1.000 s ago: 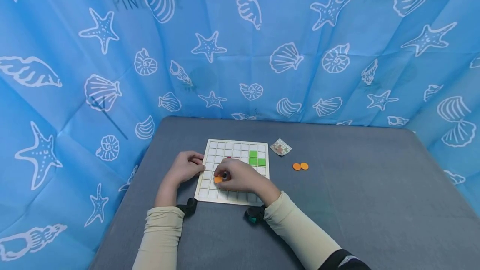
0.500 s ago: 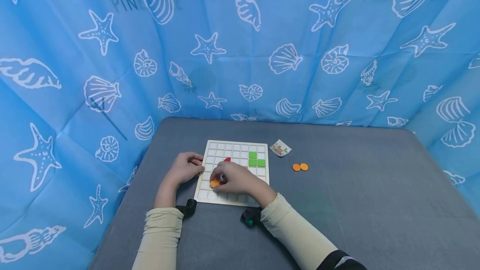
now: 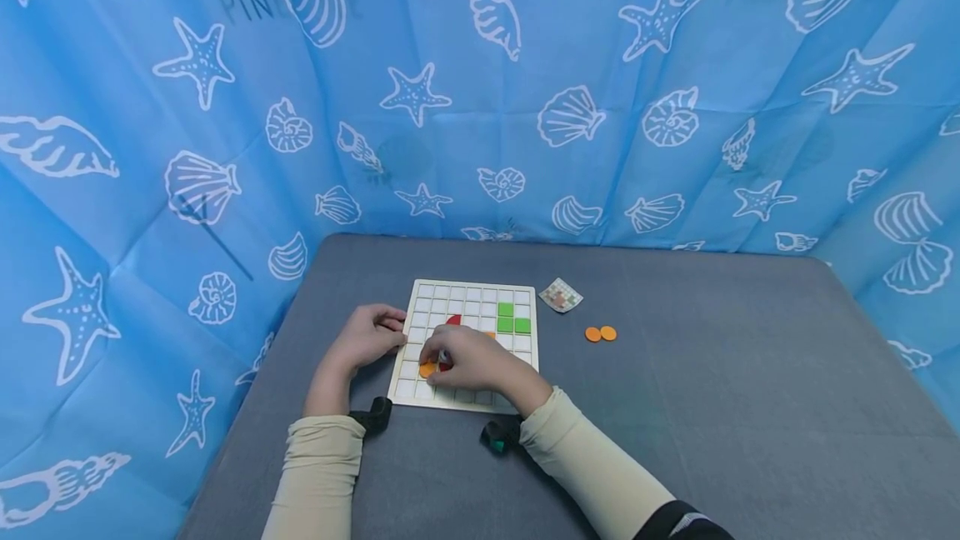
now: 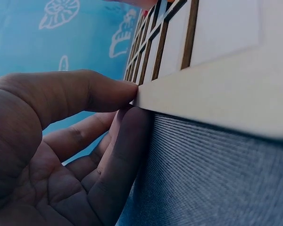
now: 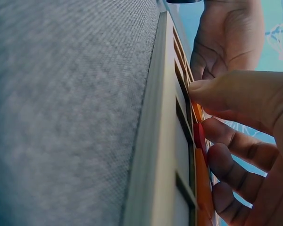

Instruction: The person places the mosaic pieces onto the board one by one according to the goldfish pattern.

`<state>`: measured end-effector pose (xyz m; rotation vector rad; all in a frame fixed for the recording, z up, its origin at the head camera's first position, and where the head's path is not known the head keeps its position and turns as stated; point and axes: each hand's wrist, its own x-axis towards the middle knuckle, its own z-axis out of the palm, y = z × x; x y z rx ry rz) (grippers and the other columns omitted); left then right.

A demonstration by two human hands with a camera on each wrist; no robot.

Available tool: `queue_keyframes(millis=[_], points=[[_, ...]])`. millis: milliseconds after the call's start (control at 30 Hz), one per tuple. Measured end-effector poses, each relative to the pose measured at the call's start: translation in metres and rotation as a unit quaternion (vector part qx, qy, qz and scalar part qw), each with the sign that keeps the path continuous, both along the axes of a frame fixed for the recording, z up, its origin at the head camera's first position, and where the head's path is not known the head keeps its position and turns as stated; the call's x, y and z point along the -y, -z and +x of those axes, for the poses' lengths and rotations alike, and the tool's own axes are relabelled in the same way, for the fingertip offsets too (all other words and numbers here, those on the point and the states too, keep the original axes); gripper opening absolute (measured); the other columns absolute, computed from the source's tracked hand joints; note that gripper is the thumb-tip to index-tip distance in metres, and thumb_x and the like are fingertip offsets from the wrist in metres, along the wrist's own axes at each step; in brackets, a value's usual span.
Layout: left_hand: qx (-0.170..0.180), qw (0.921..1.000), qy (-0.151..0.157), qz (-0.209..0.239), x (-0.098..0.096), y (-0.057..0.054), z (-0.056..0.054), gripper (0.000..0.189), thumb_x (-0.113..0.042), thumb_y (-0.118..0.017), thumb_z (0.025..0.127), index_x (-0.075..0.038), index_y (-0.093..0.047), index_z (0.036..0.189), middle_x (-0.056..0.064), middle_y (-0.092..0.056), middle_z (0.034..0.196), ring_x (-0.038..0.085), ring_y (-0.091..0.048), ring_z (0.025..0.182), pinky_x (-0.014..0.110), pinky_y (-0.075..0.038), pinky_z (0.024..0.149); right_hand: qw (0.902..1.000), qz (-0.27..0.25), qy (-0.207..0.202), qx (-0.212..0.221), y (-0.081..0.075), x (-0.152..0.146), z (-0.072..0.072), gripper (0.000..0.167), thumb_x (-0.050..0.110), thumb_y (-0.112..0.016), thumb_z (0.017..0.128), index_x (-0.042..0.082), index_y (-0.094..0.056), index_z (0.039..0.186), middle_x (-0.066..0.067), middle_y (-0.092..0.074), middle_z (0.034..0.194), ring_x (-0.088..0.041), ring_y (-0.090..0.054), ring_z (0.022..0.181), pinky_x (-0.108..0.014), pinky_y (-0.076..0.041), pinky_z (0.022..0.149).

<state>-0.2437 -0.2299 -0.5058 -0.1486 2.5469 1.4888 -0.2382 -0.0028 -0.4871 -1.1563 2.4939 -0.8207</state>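
Note:
My right hand point(image 3: 476, 361) is low over the gridded board point(image 3: 401, 390), pinching an orange disc point(image 3: 427, 369) between thumb and fingertips at the board's lower left squares. In the right wrist view the thumb point(image 5: 212, 92) presses beside that disc point(image 5: 196, 111). Close by, under the curled fingers, lie a red piece point(image 5: 199, 136) and another orange piece point(image 5: 203, 183). At the board's left edge, my left hand point(image 3: 369, 336) grips the rim; its thumb point(image 4: 108, 94) is on the edge, the fingers lower down against the side.
Several green squares point(image 3: 506, 323) sit in the board's upper right, and a red piece point(image 3: 453, 320) shows above the right hand. Two orange discs point(image 3: 601, 333) lie on the grey table point(image 3: 712, 373) to the right, near a small patterned card point(image 3: 561, 295). A blue curtain point(image 3: 480, 132) hangs behind.
My right hand has shifted slightly left and down across the board with the orange disc, uncovering more of the red piece above it. The left hand has stayed at the rim.

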Motion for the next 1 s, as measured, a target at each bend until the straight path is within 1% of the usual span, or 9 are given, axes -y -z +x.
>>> queue_keyframes(millis=[200,400,500,600,667,800,867,1000], points=[[-0.001,1.0,-0.003,-0.003,-0.001,-0.001,0.001,0.036,-0.003,-0.073,0.092,0.001,-0.07,0.128,0.014,-0.069,0.105,0.018,-0.069,0.085,0.031,-0.063,0.075,1.0,0.0,-0.005,-0.002,0.0,0.001,0.0,0.013,0.021,-0.078,0.097,0.016,-0.081,0.109,0.001,-0.069,0.104,-0.01,-0.06,0.08,-0.021,-0.049,0.072],[0.003,1.0,-0.003,0.007,-0.001,-0.003,0.004,0.037,-0.001,-0.072,0.092,0.002,-0.069,0.129,0.016,-0.07,0.107,0.019,-0.07,0.086,0.033,-0.063,0.076,0.9999,-0.003,-0.012,-0.006,0.0,0.0,0.0,0.013,0.02,-0.078,0.098,0.015,-0.081,0.11,0.001,-0.069,0.105,-0.011,-0.063,0.082,-0.02,-0.05,0.075],[0.004,0.9999,-0.003,0.011,-0.001,-0.004,0.004,0.038,0.0,-0.071,0.092,0.003,-0.069,0.13,0.016,-0.07,0.107,0.019,-0.071,0.086,0.034,-0.063,0.076,0.9997,-0.015,-0.017,0.001,-0.003,-0.003,0.0,0.015,0.019,-0.077,0.099,0.014,-0.081,0.112,0.0,-0.07,0.106,-0.011,-0.062,0.082,-0.022,-0.051,0.076],[0.005,0.9999,-0.002,0.014,-0.002,-0.004,0.004,0.038,0.0,-0.071,0.092,0.003,-0.069,0.13,0.016,-0.07,0.107,0.019,-0.07,0.085,0.034,-0.064,0.076,0.9992,-0.037,-0.016,0.008,-0.009,-0.01,-0.001,0.017,0.018,-0.075,0.1,0.012,-0.08,0.114,-0.003,-0.07,0.109,-0.01,-0.062,0.084,-0.024,-0.054,0.078],[0.004,0.9999,-0.004,0.013,-0.002,-0.003,0.004,0.038,0.0,-0.071,0.092,0.003,-0.069,0.13,0.016,-0.07,0.107,0.019,-0.07,0.085,0.034,-0.063,0.076,0.9984,-0.054,-0.007,0.011,-0.014,-0.018,-0.003,0.018,0.017,-0.074,0.1,0.01,-0.08,0.116,-0.005,-0.071,0.111,-0.01,-0.062,0.085,-0.026,-0.055,0.079],[0.004,0.9999,-0.008,0.009,-0.004,-0.003,0.004,0.037,0.0,-0.072,0.092,0.002,-0.069,0.129,0.016,-0.069,0.106,0.02,-0.07,0.085,0.033,-0.063,0.074,0.9958,-0.088,0.02,0.015,-0.023,-0.042,-0.007,0.019,0.016,-0.073,0.101,0.008,-0.079,0.117,-0.007,-0.071,0.112,-0.013,-0.061,0.086,-0.028,-0.055,0.076],[0.005,0.9999,-0.009,0.007,-0.004,-0.003,0.004,0.037,0.0,-0.072,0.092,0.001,-0.07,0.129,0.016,-0.069,0.106,0.02,-0.07,0.085,0.033,-0.063,0.074,0.994,-0.1,0.041,0.016,-0.026,-0.058,-0.009,0.019,0.017,-0.074,0.101,0.009,-0.079,0.117,-0.007,-0.071,0.112,-0.014,-0.06,0.085,-0.028,-0.053,0.073],[0.006,0.9999,-0.011,0.005,-0.005,-0.005,0.004,0.037,-0.001,-0.072,0.092,0.001,-0.07,0.13,0.016,-0.069,0.107,0.021,-0.07,0.087,0.032,-0.062,0.074,0.9897,-0.117,0.082,-0.003,-0.028,-0.095,-0.013,0.019,0.015,-0.076,0.099,0.007,-0.078,0.116,-0.012,-0.071,0.112,-0.014,-0.059,0.085,-0.03,-0.053,0.071]])
